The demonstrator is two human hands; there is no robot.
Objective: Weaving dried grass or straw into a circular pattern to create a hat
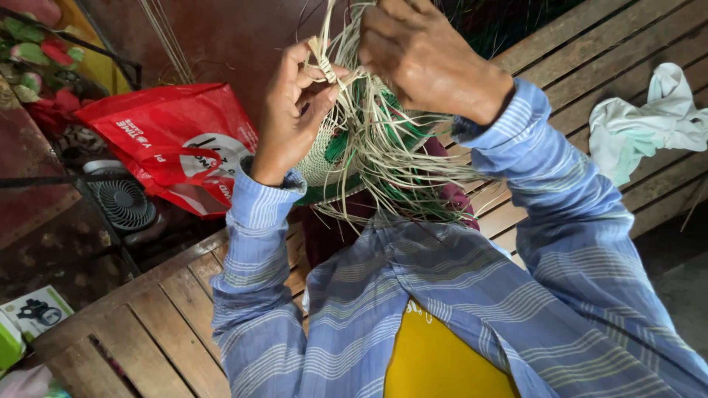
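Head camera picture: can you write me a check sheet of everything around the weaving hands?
Surface: slatted wooden bench.
Job's things: half-woven straw piece, pale with green strips, loose straw strands hanging.
Clutter: red plastic bag, crumpled white cloth, small fan, small box.
Fingers: left hand pinches a strand; right hand grips strands above.
Cables: nothing seen.
Surroundings: reddish floor, pink-green flowers.

Woven piece (pixel 324 158): pale straw, rounded, tight-plaited body with green strands (pixel 391 125) worked through it. I hold it raised above my lap, over the wooden slats. Many loose, unwoven straw ends (pixel 398 166) fan out from its edge, splaying downward and right. One flat strip (pixel 322 63) stands folded near the top.
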